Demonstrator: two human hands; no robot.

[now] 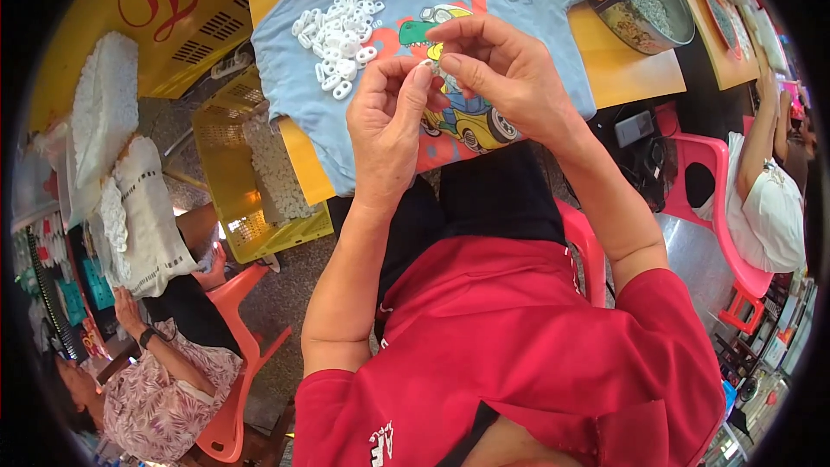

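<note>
Over a light blue T-shirt [294, 52] with a cartoon print, both hands meet close together. My left hand [389, 121] is closed, its thumb and index finger pinching a small white plastic piece [427, 63]. From the right, my right hand [510, 73] comes up to that piece, thumb tip close beside it and index finger arched above. What the right fingers pinch is too small to make out. Left of the hands lies a loose pile of white plastic pieces [341, 35], each an oval with two holes.
The shirt covers a yellow table [635, 73]. A round tin [640, 0] of small silvery bits stands at the back right, near a red-rimmed tray [724, 24]. A yellow crate [229, 156] with white pieces sits at left. Seated people are on both sides, one on an orange chair [246, 355].
</note>
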